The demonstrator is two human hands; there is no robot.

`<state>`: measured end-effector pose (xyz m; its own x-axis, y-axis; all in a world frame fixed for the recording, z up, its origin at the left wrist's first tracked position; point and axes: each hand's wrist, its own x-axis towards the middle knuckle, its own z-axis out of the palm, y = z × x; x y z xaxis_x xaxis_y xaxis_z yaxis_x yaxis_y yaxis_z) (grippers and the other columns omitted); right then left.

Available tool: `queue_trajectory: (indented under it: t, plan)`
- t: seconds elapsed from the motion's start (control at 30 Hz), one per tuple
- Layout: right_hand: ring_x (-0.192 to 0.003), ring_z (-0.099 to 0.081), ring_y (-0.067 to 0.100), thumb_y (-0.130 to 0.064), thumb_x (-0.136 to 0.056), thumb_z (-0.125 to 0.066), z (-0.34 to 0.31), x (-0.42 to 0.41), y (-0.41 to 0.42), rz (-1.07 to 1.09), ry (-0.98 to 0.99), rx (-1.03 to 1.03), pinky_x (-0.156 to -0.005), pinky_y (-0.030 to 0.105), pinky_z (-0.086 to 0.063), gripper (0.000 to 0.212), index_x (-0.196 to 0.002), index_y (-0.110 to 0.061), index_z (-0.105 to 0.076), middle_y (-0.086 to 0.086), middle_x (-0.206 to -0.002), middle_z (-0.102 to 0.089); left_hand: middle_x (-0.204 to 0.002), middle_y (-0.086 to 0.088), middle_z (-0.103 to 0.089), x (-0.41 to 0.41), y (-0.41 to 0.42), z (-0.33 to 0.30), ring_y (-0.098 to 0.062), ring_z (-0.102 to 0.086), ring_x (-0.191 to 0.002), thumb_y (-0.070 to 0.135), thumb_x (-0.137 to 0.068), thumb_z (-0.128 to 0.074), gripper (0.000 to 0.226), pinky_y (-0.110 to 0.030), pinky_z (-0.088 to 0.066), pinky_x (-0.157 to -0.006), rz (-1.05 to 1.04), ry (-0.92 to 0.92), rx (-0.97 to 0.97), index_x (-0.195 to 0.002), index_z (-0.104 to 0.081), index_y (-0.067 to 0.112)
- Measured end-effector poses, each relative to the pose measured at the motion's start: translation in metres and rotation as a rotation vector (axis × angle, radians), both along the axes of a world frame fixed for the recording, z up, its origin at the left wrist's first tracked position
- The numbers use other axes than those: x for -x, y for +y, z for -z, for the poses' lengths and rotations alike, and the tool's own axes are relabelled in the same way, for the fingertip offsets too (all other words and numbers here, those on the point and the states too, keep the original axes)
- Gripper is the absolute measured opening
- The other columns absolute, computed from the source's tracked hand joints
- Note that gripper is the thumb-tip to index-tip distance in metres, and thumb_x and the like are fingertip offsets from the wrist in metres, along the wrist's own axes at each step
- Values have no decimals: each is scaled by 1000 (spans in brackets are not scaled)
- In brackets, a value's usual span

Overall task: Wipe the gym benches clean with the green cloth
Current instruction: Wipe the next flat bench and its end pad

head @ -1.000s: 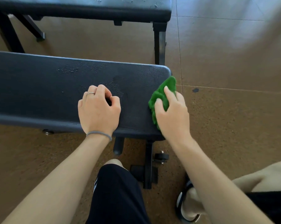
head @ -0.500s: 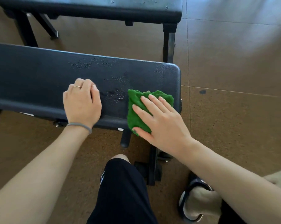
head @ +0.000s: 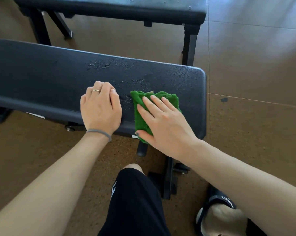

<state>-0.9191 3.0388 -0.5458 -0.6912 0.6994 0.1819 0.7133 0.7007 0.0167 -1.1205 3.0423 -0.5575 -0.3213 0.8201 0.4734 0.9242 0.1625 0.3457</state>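
A black padded gym bench runs across the middle of the view, its right end near my knees. Water droplets dot its surface beyond my hands. The green cloth lies flat on the bench near the front edge. My right hand presses on it with straight spread fingers, the thumb over the cloth's near corner. My left hand rests on the bench just left of the cloth, fingers curled under and holding nothing. A second black bench stands farther back, also with droplets on it.
The near bench's black metal leg and foot stand by my knee in black shorts. My foot in a black slide sandal is at lower right. Brown speckled flooring surrounds the benches.
My right hand flattened onto the cloth and slid it left from the bench's right end toward my left hand. My left hand stayed on the bench.
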Motion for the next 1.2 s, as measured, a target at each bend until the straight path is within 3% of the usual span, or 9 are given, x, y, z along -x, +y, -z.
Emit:
queue_trajectory:
  t: [0.23, 0.37, 0.53, 0.77, 1.0, 1.13, 1.2]
  plan:
    - [-150, -37, 36, -43, -99, -61, 3, -79, -13, -94, -44, -66, -121, 55, -34, 67, -156, -13, -44, 16, -161, -42, -104, -3, -61, 0, 0, 0, -29, -54, -93, 26, -100, -35, 27, -41, -37, -84, -5, -16, -4, -91, -57, 15]
    - [-147, -42, 39, -46, -102, -47, 0, -34, -2, -99, -40, -52, -124, 52, -30, 63, -150, -6, -51, 20, -156, -47, -102, -2, -62, 0, 0, 1, -28, -54, -93, 28, -100, -35, 29, -41, -37, -84, 0, -33, -11, -88, -58, 15]
    - [-150, -38, 32, -45, -103, -27, -7, 26, 16, -41, 87, 100, -127, 48, -23, 63, -149, -12, -54, 13, -157, -48, -102, -3, -64, 3, -1, 0, -29, -56, -93, 25, -100, -31, 33, -42, -37, -83, 22, -80, -27, -89, -60, 14]
    - [-154, -30, 33, -38, -105, -48, -2, -45, -22, -60, -4, 38, -126, 51, -25, 56, -157, -16, -43, 12, -163, -38, -100, -3, -62, 1, -2, 1, -26, -53, -88, 25, -100, -32, 31, -40, -37, -81, 12, -62, -21, -88, -58, 14]
    - [-150, -39, 29, -38, -103, -37, -7, 9, 20, 48, 156, 162, -128, 45, -23, 53, -147, -15, -57, 9, -157, -49, -100, -1, -62, 2, -1, 1, -27, -53, -90, 26, -100, -31, 31, -42, -39, -82, 8, -69, -9, -88, -57, 15]
    - [-156, -22, 27, -36, -106, -37, -20, 38, 49, 144, 156, 303, -130, 42, -7, 53, -155, -20, -46, 7, -166, -34, -100, 0, -61, 2, -1, -1, -27, -53, -90, 25, -99, -31, 29, -41, -37, -80, 7, -65, 2, -87, -56, 17]
    - [-157, -19, 29, -39, -103, -31, -18, 36, 33, 192, 159, 297, -130, 46, -7, 58, -157, -19, -43, 8, -167, -31, -98, 0, -60, 2, -1, -1, -25, -52, -88, 23, -99, -32, 27, -39, -35, -78, 12, -61, -8, -86, -55, 17]
